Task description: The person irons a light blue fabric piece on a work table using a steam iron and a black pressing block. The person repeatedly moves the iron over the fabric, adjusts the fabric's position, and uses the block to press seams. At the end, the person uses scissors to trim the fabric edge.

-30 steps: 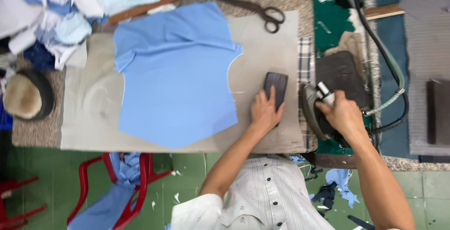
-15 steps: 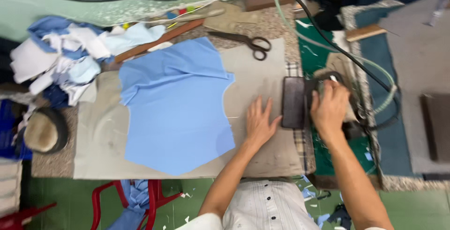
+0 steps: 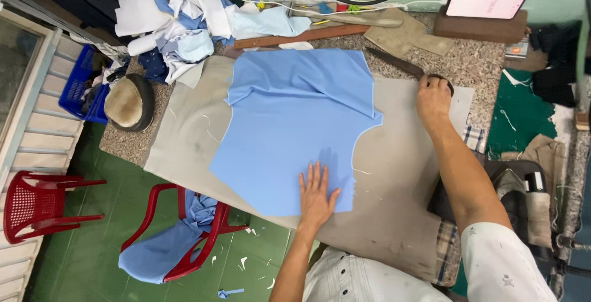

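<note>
A light blue cut fabric piece (image 3: 295, 123) lies spread on a beige pad (image 3: 184, 136) on the worktable. My left hand (image 3: 317, 194) rests flat, fingers apart, on the near corner of the blue fabric. At the far edge of the pad my right hand (image 3: 434, 96) grips the handles of a pair of black scissors (image 3: 394, 65), whose blades point left past the fabric's far corner.
A heap of blue and white fabric scraps (image 3: 184, 19) and a wooden ruler (image 3: 301, 36) lie at the back. A round pad (image 3: 128, 102) sits left, a phone (image 3: 486, 2) on a block at back right, an iron (image 3: 520, 194) right. Red chairs (image 3: 184, 240) stand below.
My right hand left the iron and reached up to the scissors. My left hand slid left from the bare pad onto the blue fabric. The camera view shifted right and closer.
</note>
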